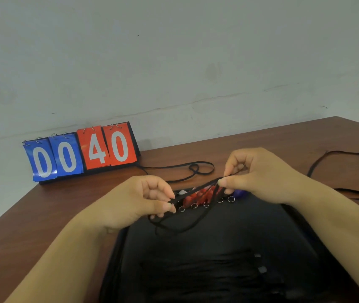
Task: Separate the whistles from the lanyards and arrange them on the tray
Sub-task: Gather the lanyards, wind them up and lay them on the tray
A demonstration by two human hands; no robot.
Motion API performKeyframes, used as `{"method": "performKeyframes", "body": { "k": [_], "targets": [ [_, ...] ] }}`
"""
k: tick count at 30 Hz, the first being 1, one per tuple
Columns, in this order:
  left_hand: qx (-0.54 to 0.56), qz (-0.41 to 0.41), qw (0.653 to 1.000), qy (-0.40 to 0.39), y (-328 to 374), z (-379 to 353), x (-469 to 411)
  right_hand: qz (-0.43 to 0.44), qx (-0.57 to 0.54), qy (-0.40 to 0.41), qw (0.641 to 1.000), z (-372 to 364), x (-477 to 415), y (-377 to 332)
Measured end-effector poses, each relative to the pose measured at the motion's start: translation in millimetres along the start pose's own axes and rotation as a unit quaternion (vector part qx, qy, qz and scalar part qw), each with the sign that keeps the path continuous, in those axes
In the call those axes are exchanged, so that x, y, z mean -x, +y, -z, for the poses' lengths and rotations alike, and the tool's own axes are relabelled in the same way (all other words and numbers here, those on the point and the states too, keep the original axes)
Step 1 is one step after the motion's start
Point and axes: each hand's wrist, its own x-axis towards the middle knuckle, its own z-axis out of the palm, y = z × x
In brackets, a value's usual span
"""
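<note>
Lanyard (196, 224): I see it taut between hands
Left hand (143, 202): pinches it
Right hand (259, 173): pinches it
Whistles (198, 196): red, on tray (218, 248)

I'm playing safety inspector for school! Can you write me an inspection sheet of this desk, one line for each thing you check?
Surface: brown table.
Job's things: black tray on the table; red whistles with rings in a row at its far edge, blue whistle at the row's right end; lanyard stretched between the hands; loose lanyards on the table behind and to the right.
Clutter: scoreboard reading 00 40.
Hands: left hand and right hand each pinch the lanyard.
Cables: nothing seen.
Surroundings: plain wall.
</note>
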Motion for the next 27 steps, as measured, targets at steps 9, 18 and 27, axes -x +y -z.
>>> {"method": "performKeyframes", "body": {
  "k": [9,18,27],
  "targets": [
    [-0.035,0.047,0.997,-0.045,-11,18,0,-0.033,0.04,-0.065,0.997,1,-2,8],
    [-0.215,0.028,0.974,-0.065,-12,8,-2,-0.045,0.066,-0.149,0.986,-4,-1,8],
    [-0.326,0.058,0.925,-0.187,-15,13,3,-0.044,0.119,-0.24,0.962,-8,-2,9]
  ]
}}
